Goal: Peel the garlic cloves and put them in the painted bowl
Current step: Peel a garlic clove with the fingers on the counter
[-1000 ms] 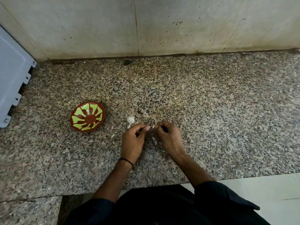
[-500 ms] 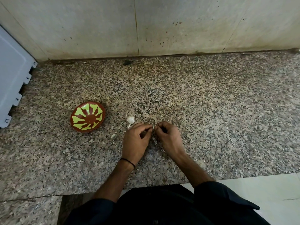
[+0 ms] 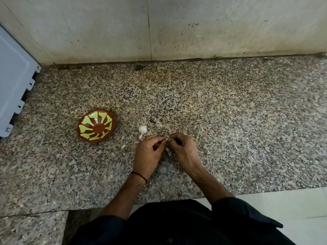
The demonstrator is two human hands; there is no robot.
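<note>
Granite-speckled desk [image 3: 230, 121] carries everything. Near its front edge the left hand [image 3: 147, 152] and the right hand [image 3: 184, 151] meet fingertip to fingertip. Each grip is pinched, thumb and curled fingers, on the same garlic clove [image 3: 166, 139], of which only a pale tip shows between them. A thin strip of skin [image 3: 169, 152] hangs below the 2 hands.

Another garlic piece [image 3: 142, 129], white with a short stalk, lies on the desk just beyond the left hand, and a small flake [image 3: 123, 146] lies to that hand's left. The painted bowl [image 3: 83, 135], brown with yellow-green petals, sits well to the left; no clove shows inside it.

The clove is probably very light and firm, so it needs little force, but it is small enough to slip out of a pinch. Its skin looks dry and papery and is likely to tear into flakes rather than come off whole. The best hold is probably 1 hand pinching the clove across its broad sides while the other catches the loose skin at an end and pulls along its length. Once bare it may feel tacky.
</note>
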